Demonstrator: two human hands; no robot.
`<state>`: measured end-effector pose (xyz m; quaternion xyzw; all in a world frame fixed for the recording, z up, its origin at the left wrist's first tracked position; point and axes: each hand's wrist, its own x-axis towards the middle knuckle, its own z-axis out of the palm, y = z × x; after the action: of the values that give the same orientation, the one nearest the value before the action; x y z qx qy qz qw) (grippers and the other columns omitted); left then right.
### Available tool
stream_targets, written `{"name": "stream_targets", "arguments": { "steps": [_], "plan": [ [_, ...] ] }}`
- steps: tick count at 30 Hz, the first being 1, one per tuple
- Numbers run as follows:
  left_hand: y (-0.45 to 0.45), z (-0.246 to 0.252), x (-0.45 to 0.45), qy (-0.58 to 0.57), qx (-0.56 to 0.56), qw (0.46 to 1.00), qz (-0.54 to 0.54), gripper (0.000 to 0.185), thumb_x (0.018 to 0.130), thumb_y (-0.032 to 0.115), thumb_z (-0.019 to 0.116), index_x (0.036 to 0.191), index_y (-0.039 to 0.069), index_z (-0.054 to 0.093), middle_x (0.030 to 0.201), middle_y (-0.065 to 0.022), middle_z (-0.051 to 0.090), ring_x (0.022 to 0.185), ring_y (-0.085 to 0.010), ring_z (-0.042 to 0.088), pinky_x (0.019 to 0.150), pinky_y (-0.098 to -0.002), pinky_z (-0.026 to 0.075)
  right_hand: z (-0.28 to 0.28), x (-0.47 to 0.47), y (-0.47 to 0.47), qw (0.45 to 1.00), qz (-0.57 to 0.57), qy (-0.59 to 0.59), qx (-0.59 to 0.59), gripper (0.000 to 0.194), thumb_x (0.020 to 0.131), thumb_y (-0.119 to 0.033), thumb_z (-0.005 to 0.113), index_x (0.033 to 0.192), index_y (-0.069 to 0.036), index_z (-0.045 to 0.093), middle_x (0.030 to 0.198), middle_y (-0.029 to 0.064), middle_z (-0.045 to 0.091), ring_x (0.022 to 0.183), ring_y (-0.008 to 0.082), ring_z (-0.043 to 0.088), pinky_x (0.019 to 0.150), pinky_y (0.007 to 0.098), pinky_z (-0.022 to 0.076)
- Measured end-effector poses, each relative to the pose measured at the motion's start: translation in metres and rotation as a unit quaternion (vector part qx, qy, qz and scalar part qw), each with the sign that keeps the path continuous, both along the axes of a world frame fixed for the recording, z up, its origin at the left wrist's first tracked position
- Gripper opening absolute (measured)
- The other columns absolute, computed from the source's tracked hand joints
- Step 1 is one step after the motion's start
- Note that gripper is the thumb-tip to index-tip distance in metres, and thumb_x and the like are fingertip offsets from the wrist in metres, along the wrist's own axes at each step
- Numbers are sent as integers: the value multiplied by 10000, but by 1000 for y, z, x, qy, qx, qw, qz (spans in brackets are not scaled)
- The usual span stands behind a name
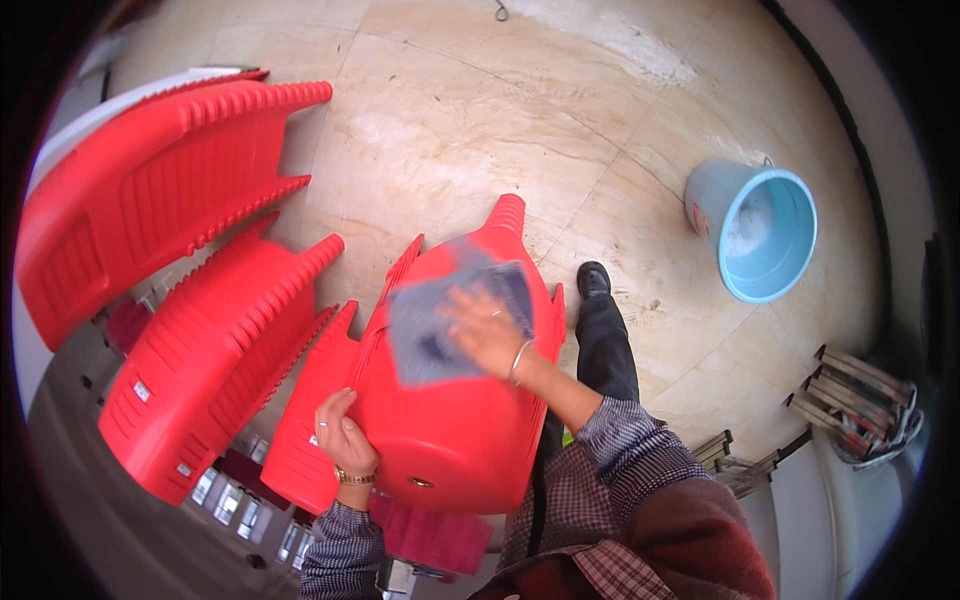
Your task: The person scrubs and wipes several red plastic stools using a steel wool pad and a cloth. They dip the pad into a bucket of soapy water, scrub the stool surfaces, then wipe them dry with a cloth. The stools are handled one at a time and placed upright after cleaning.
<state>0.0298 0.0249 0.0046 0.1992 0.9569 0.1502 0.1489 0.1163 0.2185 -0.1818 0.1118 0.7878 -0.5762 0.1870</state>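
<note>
A red plastic stool lies tilted before me, with ribbed legs pointing away and a small metal-rimmed hole at its near end. Flat on its upper face is a grey cloth with darker, wet-looking patches. My right hand, blurred by motion, presses the cloth down with spread fingers; a bangle circles the wrist. At the stool's left edge, my left hand grips the side, wearing a ring and a gold watch. The underside of the stool is hidden.
More red plastic stools lie at the left, some bearing small labels. A light blue bucket with foamy liquid stands at the right on the tiled floor. Folded ladder-like frames are at the lower right. A black shoe is beside the stool.
</note>
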Motion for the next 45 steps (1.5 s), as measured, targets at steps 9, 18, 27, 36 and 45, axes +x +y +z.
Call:
{"name": "stream_targets", "arguments": {
  "steps": [9,18,27,36,45],
  "plan": [
    [-9,-10,5,36,8,999,-4,360,953,169,358,1008,-47,642,1004,-189,645,960,-360,604,874,-428,463,-72,206,-60,975,-16,-188,-115,495,928,-154,394,1385,37,411,1540,263,213,1423,475,153,1152,588,114],
    [-11,-16,4,79,34,996,-38,341,965,184,363,1005,22,661,1021,-140,652,919,-335,614,803,-413,474,113,237,-94,956,-214,96,-175,548,930,-122,406,1463,-29,324,1566,229,171,1454,447,79,1143,623,-10],
    [-20,-25,-10,111,-2,990,-83,355,974,212,346,976,35,654,1009,-138,653,932,-349,607,805,-435,462,110,131,-50,942,-282,-50,-173,578,888,-214,411,1447,-65,392,1578,133,221,1460,415,100,1129,641,84],
    [-24,-22,-11,72,29,993,-87,387,995,210,343,951,-24,647,945,-148,651,855,-287,608,784,-389,466,33,214,-152,909,-373,-160,-92,614,1000,-374,333,1500,-31,240,1567,193,208,1445,375,181,1180,468,143],
    [-31,-17,-5,13,64,998,-19,429,1024,270,324,990,-27,633,913,-103,624,804,-188,571,745,-327,470,-152,227,-138,513,-721,-209,-417,527,1007,-289,363,1488,-83,297,1481,159,385,1332,310,404,1097,429,338]
  ]
}}
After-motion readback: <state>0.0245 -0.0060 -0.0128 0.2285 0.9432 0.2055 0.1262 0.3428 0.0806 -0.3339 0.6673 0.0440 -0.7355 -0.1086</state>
